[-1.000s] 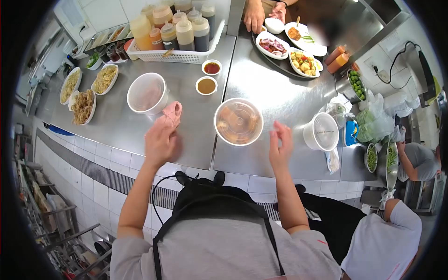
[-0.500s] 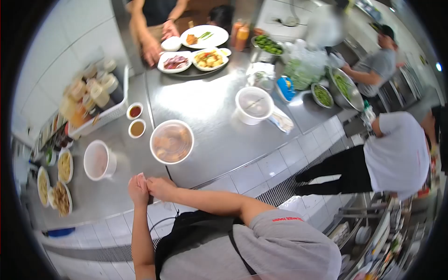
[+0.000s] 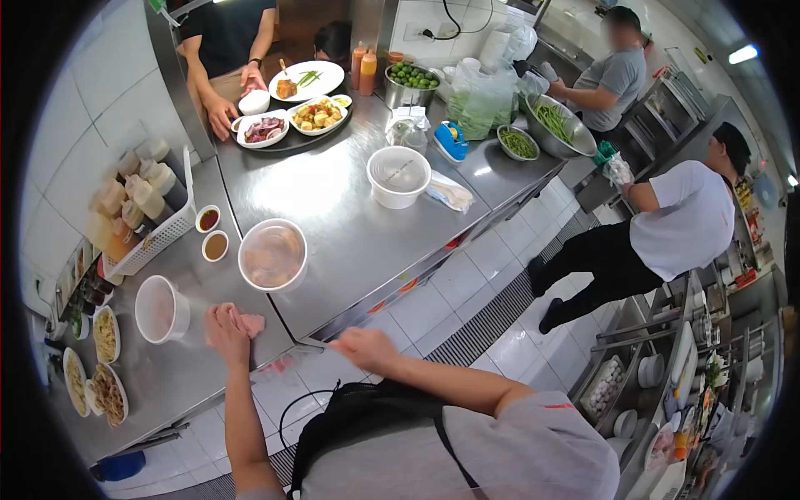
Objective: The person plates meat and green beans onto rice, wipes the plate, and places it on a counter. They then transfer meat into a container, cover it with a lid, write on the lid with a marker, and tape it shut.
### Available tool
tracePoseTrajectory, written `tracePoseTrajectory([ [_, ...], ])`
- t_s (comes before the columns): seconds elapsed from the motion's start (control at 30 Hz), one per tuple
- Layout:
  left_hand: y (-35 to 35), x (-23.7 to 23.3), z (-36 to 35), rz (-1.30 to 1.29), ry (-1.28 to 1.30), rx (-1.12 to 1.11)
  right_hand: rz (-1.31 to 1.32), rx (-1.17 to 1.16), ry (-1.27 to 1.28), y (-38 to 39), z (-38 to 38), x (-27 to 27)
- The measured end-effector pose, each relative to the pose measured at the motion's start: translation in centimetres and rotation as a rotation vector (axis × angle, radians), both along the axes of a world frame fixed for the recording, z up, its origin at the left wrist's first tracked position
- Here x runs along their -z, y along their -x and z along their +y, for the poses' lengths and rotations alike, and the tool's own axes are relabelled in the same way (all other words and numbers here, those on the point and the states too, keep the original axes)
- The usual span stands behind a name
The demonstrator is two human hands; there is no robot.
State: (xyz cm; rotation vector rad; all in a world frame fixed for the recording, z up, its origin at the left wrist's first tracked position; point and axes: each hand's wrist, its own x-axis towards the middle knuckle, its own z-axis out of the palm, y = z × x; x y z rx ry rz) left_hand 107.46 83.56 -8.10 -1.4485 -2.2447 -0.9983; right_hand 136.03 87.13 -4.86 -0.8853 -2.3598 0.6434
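In the head view, the left hand (image 3: 227, 333) is on the steel counter (image 3: 350, 258), close to its near edge. Its fingers are bent and closed on a pink cloth (image 3: 252, 323), which lies bunched on the counter and shows at the right side of the hand. The right hand (image 3: 365, 348) is at the near edge, next to a pale strip (image 3: 312, 343). Its fingers are curled, but I cannot tell if they grip this strip. Beyond the cloth stands a tub with a lid (image 3: 272, 257), with food inside, and to the left stands a white tub (image 3: 162, 309). Two sauce cups (image 3: 215, 246) are between the lidded tub and the bottle basket (image 3: 154, 250). At the far side, another person's hands (image 3: 220, 117) are beside the food dishes (image 3: 264, 129).
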Motion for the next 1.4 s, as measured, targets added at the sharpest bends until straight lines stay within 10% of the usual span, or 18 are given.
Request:
tracePoseTrajectory([
  [0.17,-1.7,-1.9,1.0,0.134,-0.493,0.089,0.273,0.501,-0.17,-10.8,7.4,1.3],
  [0.27,-9.5,-9.9,3.0,0.337,-0.282,0.25,0.324,0.609,-0.06,-18.2,14.8,1.2],
  [0.33,-14.1,-8.5,7.6,-0.101,-0.338,0.58,0.25,0.643,0.498,-23.0,21.3,0.3],
  [0.43,-27.1,-12.0,16.8,-0.939,-0.065,0.605,0.529,0.668,0.363,-23.5,29.4,-2.5],
  [0.5,-32.9,-10.1,25.7,-0.423,-0.349,0.939,0.69,0.566,0.378,-23.5,35.3,-2.7],
  [0.53,-35.5,-9.9,28.7,-0.747,-0.101,0.958,0.724,0.588,0.556,-23.7,38.3,-2.5],
  [0.8,-41.3,-1.2,46.0,-0.766,0.012,0.364,0.629,0.43,1.168,-23.3,48.6,-1.4],
  [1.1,-40.2,1.0,47.1,-0.829,-0.071,0.389,0.78,0.262,0.839,-22.6,46.6,-2.9],
  [1.4,-39.9,0.2,46.9,-0.705,0.022,0.399,0.632,0.484,0.841,-34.7,26.0,1.4],
])
